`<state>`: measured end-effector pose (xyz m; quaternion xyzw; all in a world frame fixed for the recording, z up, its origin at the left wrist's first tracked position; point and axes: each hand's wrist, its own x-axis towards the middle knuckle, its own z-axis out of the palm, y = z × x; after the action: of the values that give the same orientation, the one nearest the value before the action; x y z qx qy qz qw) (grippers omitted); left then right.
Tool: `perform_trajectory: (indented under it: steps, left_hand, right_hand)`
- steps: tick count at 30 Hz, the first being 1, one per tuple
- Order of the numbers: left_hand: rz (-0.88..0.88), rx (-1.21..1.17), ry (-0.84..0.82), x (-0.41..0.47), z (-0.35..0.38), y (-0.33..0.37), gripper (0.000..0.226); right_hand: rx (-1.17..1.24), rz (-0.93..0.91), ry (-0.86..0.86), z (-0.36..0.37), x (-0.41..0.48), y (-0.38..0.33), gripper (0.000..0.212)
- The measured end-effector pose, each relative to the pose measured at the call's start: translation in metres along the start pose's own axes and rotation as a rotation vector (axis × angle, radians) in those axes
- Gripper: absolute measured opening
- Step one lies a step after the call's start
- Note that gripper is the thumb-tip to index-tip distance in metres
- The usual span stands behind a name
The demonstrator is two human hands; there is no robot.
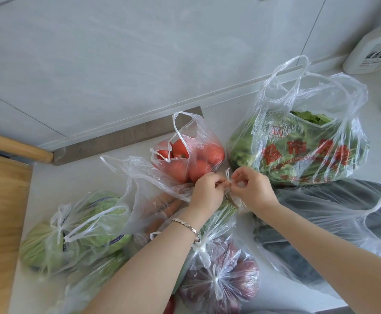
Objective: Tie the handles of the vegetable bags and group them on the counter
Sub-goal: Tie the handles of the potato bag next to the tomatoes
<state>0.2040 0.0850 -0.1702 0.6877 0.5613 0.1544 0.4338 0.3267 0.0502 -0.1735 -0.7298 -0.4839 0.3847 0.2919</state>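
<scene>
Your left hand (pixel 207 191) and right hand (pixel 255 189) meet over the middle of the counter (pixel 76 175). The fingers of both are curled, each pinching a handle (pixel 228 175) of the bag (pixel 223 211) of green stalks under your wrists. That bag lies between the tomato bag (pixel 191 155) behind it and the knotted onion bag (pixel 221 279) in front. The greens bag (pixel 298 150) stands open to the right. The tied cabbage bag (pixel 78 232) sits well to the left, and the carrot bag (pixel 155 200) is just beside your left hand.
</scene>
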Motion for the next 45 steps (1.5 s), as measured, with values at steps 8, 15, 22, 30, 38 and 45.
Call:
perform_trajectory:
  steps: [8,15,22,30,38,45]
  left_hand:
    - [0.106,0.014,0.047,-0.002,0.005,-0.009,0.014]
    - [-0.206,-0.26,-0.054,0.004,0.003,-0.005,0.018]
    - [-0.283,-0.205,-0.068,0.006,0.005,-0.002,0.02]
    - [-0.227,0.148,0.063,0.013,0.011,0.0,0.013]
    - [0.038,0.421,0.051,-0.01,-0.023,0.014,0.021]
    - [0.265,0.731,0.502,-0.067,-0.131,0.008,0.02]
  right_hand:
    - [0.051,0.03,-0.209,-0.011,0.005,-0.003,0.024]
    - [-0.187,-0.276,-0.087,-0.012,-0.001,0.003,0.02]
    - [-0.668,-0.481,-0.065,0.001,0.0,0.023,0.032]
    - [-0.947,-0.601,-0.185,0.001,-0.009,0.028,0.027]
    - [-0.906,-0.413,-0.238,-0.016,-0.013,-0.005,0.028]
    - [-0.41,-0.318,-0.307,-0.007,-0.02,-0.086,0.013]
